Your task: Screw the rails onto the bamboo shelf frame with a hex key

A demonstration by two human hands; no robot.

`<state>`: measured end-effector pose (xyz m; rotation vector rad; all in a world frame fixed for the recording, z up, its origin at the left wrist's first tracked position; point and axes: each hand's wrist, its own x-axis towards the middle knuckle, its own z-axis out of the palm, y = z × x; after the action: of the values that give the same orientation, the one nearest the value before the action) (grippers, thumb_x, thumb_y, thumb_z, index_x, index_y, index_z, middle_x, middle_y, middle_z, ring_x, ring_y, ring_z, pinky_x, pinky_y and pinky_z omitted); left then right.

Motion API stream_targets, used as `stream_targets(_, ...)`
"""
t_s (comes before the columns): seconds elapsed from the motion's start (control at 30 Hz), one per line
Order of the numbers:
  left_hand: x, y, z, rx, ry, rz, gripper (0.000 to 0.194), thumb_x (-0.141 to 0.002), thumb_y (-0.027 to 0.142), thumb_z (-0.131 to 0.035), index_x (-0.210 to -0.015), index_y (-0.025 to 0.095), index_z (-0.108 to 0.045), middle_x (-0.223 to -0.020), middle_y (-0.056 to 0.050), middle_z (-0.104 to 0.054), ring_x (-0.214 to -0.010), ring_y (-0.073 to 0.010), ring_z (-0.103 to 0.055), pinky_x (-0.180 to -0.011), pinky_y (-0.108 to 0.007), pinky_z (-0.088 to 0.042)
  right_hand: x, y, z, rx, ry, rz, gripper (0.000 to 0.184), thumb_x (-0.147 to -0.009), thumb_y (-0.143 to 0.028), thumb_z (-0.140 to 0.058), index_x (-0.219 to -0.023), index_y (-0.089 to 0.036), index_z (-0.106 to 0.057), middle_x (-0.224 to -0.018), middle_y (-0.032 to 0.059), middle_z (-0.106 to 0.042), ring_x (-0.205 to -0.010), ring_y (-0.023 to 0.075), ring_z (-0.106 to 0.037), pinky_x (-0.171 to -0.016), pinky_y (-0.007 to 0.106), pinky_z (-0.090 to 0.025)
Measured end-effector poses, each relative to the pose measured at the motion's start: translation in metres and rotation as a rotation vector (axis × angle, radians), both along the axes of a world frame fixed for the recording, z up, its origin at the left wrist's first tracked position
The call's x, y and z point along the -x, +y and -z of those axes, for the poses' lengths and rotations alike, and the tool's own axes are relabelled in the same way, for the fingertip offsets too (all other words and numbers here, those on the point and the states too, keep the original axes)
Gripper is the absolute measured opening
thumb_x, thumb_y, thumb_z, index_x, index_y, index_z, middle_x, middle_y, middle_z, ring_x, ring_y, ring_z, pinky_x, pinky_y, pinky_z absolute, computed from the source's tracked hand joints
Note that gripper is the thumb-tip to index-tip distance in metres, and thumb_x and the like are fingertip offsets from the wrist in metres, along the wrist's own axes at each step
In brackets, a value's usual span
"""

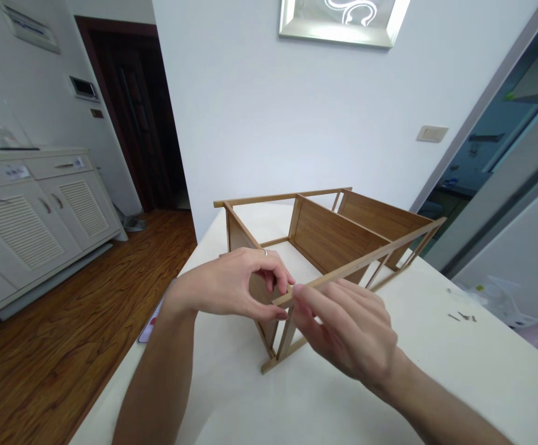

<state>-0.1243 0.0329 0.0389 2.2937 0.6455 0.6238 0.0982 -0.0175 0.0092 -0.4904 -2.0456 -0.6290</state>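
A wooden shelf rack (343, 241) with brown panels and slim rails lies on its side on the white table (435, 346). My left hand (231, 281), with a ring on one finger, curves round the near end of the rack's upper rail; its thumb and fingertips pinch that corner from the left. From the right, my right hand (343, 321) grips the same rail just behind its end, fingers bent over the wood. Whether a small part sits between the fingertips is hidden.
Several small screws (463, 317) lie on the table at the right, near a clear plastic bag (500, 300). A phone-like flat object (147, 327) rests at the left table edge. A white wall (306, 123) stands behind; a cabinet (41, 216) is at far left.
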Motion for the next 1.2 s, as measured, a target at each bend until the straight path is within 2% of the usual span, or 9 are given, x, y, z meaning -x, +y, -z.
stream_targets(0.13,-0.001,-0.001,-0.001,0.015,-0.001,0.001,0.024,-0.080,0.033,-0.084,-0.093,0.020,-0.070,-0.099,0.000,-0.072,-0.092,-0.0157,-0.065,-0.085,-0.028,-0.052,-0.005,0.000,0.001,0.066,0.104,0.104,0.011,-0.096,-0.011,-0.068,-0.101,-0.019,-0.063,-0.063,-0.0068,-0.058,-0.052,0.0070,-0.050,-0.056,0.023,-0.041)
stream_targets(0.27,-0.001,-0.001,-0.001,0.007,0.018,-0.003,0.024,-0.082,0.036,-0.083,-0.093,0.020,-0.070,-0.104,-0.002,-0.073,-0.092,-0.0157,-0.064,-0.084,-0.028,-0.051,-0.015,0.001,-0.002,-0.044,0.055,0.158,0.011,-0.095,-0.014,-0.071,-0.103,-0.017,-0.065,-0.065,-0.0042,-0.063,-0.054,0.0082,-0.052,-0.057,0.023,-0.043)
stream_targets(0.43,-0.001,0.000,-0.001,0.024,0.012,0.001,0.023,-0.082,0.036,-0.083,-0.089,0.020,-0.068,-0.110,-0.002,-0.074,-0.093,-0.0152,-0.065,-0.086,-0.028,-0.052,-0.030,0.007,0.001,-0.107,0.007,0.242,0.012,-0.093,-0.010,-0.071,-0.087,-0.018,-0.063,-0.067,-0.0022,-0.065,-0.057,0.0100,-0.052,-0.058,0.025,-0.040)
stream_targets(0.6,-0.001,-0.001,-0.001,0.034,0.005,0.004,0.022,-0.081,0.033,-0.083,-0.086,0.021,-0.067,-0.108,-0.001,-0.073,-0.100,-0.0162,-0.066,-0.090,-0.029,-0.051,-0.041,0.008,0.018,-0.029,-0.037,0.223,0.004,-0.099,-0.017,-0.066,-0.098,-0.014,-0.065,-0.062,-0.0029,-0.060,-0.053,0.0108,-0.049,-0.056,0.027,-0.037)
stream_targets(0.7,-0.001,-0.002,-0.001,0.031,0.006,-0.007,0.022,-0.081,0.034,-0.084,-0.086,0.021,-0.067,-0.106,-0.001,-0.073,-0.100,-0.0170,-0.066,-0.089,-0.030,-0.051,-0.046,0.005,0.033,0.017,-0.069,0.206,0.011,-0.103,-0.022,-0.062,-0.101,-0.011,-0.064,-0.063,-0.0019,-0.059,-0.054,0.0113,-0.049,-0.055,0.028,-0.037)
stream_targets(0.97,-0.002,-0.003,-0.002,0.043,0.019,-0.023,0.023,-0.080,0.035,-0.083,-0.085,0.020,-0.066,-0.107,-0.003,-0.072,-0.101,-0.0184,-0.066,-0.089,-0.031,-0.052,-0.033,-0.006,0.066,0.130,-0.122,0.176,0.008,-0.104,-0.012,-0.055,-0.101,-0.012,-0.062,-0.062,-0.0032,-0.056,-0.054,0.0121,-0.046,-0.054,0.029,-0.035)
stream_targets(1.1,-0.002,-0.003,-0.002,0.051,0.020,-0.025,0.022,-0.081,0.034,-0.083,-0.085,0.020,-0.066,-0.110,-0.003,-0.072,-0.100,-0.0178,-0.066,-0.091,-0.031,-0.052,-0.022,-0.011,0.073,0.171,-0.146,0.114,0.014,-0.105,-0.011,-0.051,-0.096,-0.012,-0.062,-0.062,-0.0038,-0.053,-0.053,0.0121,-0.043,-0.052,0.030,-0.034)
stream_targets(1.2,-0.002,-0.002,-0.002,0.053,0.026,-0.026,0.022,-0.080,0.034,-0.083,-0.086,0.020,-0.066,-0.110,-0.003,-0.072,-0.101,-0.0187,-0.066,-0.090,-0.031,-0.053,-0.017,-0.011,0.070,0.195,-0.190,0.062,0.023,-0.108,-0.013,-0.046,-0.092,-0.014,-0.062,-0.063,-0.0037,-0.053,-0.054,0.0114,-0.043,-0.054,0.030,-0.035)
